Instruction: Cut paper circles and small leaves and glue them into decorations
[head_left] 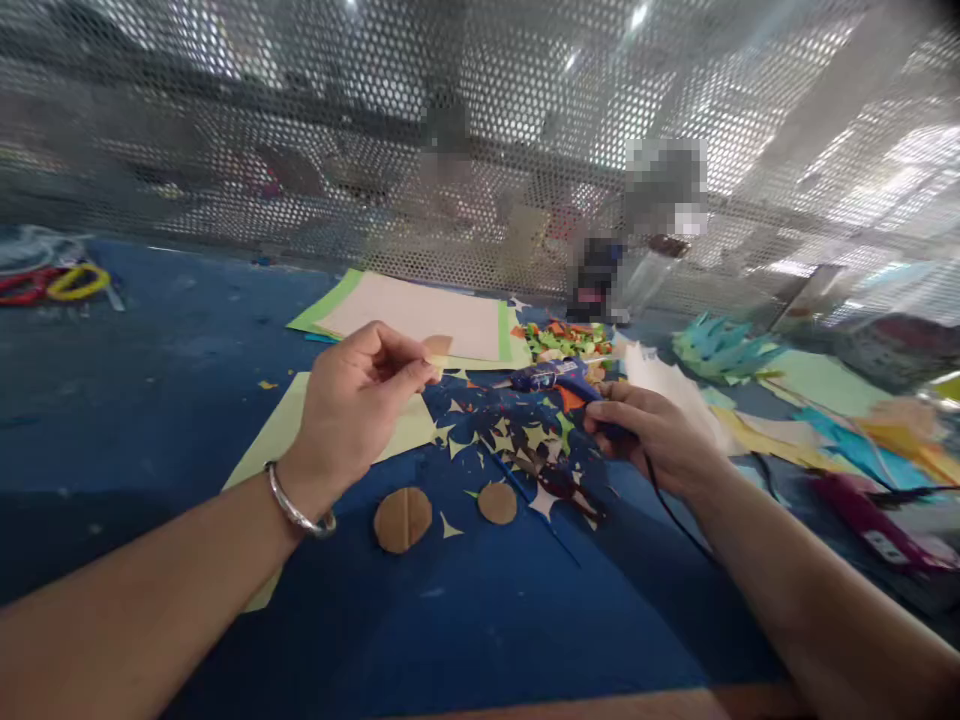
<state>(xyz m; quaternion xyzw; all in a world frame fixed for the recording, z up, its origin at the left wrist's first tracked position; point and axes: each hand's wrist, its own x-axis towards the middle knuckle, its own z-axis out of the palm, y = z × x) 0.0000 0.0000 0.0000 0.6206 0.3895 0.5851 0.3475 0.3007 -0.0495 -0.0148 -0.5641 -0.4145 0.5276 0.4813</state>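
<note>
My left hand (360,400) pinches a small tan and cream paper piece (438,346) between thumb and fingertips. In my right hand (656,425) is the handle of a blue hot glue gun (551,375), its nozzle pointing left toward the paper piece but apart from it. A dark cord (675,512) trails from below that hand. In front of my hands, two brown cardboard discs lie on the table: a larger creased disc (403,520) and a smaller disc (497,503). Paper scraps (536,450) are scattered under the glue gun, with a thin blue stick (555,540) among them.
Pale yellow paper (262,440) lies under my left hand, and pink and green sheets (427,310) lie behind it. A perforated metal screen (337,150) rises at the back. A magenta glue gun (877,520) and a teal paper fringe (724,348) are at right, scissors (79,282) far left.
</note>
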